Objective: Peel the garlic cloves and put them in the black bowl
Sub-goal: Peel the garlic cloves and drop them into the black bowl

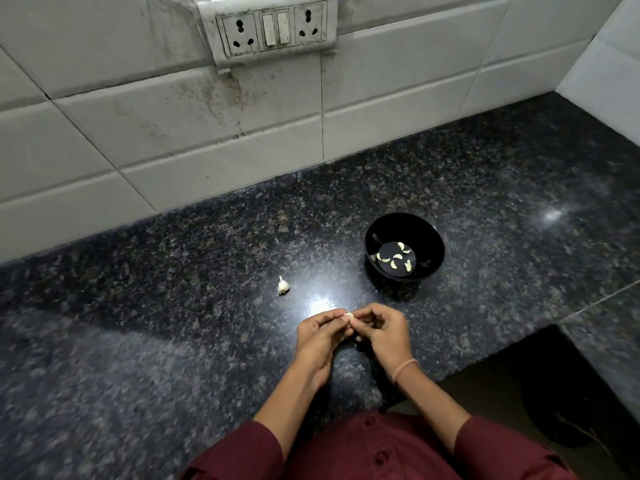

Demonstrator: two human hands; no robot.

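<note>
A small pale garlic clove [348,316] is pinched between the fingertips of both hands just above the dark counter. My left hand [320,336] holds it from the left and my right hand [381,332] pinches it from the right, fingers curled. The black bowl [429,237] stands behind and to the right of the hands, with several peeled cloves [394,258] lying on its bottom. A piece of garlic bulb with its papery skin [283,286] lies on the counter to the left of the bowl, apart from both hands.
The speckled black granite counter [173,323] runs back to a white tiled wall [173,140] carrying a socket and switch plate [273,27]. The counter's front edge steps back at the right, where dark floor [519,386] shows below.
</note>
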